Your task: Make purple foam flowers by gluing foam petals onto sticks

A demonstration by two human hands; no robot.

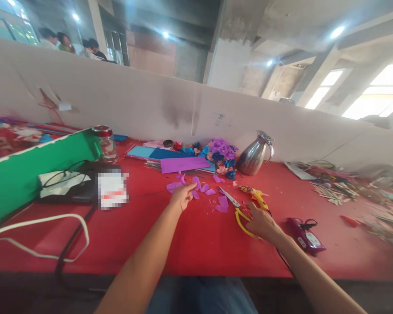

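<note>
My left hand (182, 197) is low over the table among several cut purple paper pieces (210, 191), index finger stretched out and the other fingers loosely bent. Nothing shows clearly between its fingers. My right hand (260, 220) has its fingers at the yellow handles of a pair of scissors (229, 197), whose blades point away to the left over the red table. Just beyond that hand lies a yellow hot glue gun (259, 197). Behind the pieces are a purple paper sheet (180, 165) and a bunch of purple, blue and pink paper flowers (221, 150).
A steel jug (253, 156) stands behind the scissors. At right lies a purple device (306, 236) with a black cord. To the left are a lidded glass jar (107, 146), a black bag (85, 185), a white strap (81, 222) and a green panel (36, 174).
</note>
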